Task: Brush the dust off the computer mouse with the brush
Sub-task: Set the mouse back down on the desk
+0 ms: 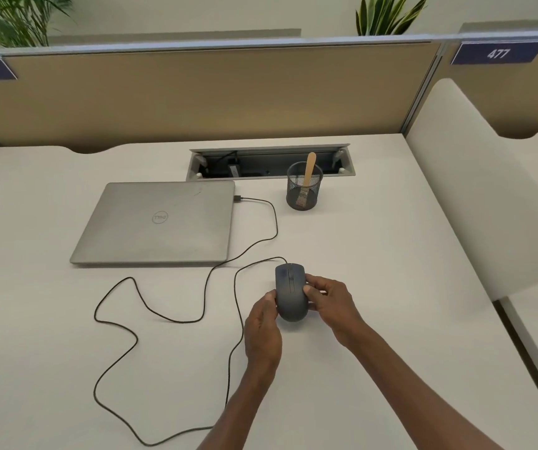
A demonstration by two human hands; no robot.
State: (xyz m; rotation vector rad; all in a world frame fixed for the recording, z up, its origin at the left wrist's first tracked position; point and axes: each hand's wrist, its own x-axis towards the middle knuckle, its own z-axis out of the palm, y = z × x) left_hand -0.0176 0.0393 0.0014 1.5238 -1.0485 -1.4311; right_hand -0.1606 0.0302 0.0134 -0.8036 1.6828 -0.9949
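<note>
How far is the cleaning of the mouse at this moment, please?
Done: nothing brushed yet. In hand: the left hand and right hand both hold the mouse over the desk. Left: the brush stands in the mesh cup; take it, then brush the mouse.

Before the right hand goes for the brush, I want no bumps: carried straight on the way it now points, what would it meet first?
The right hand points left, fingers against the mouse, so that comes first. Just past it is the left hand.
</note>
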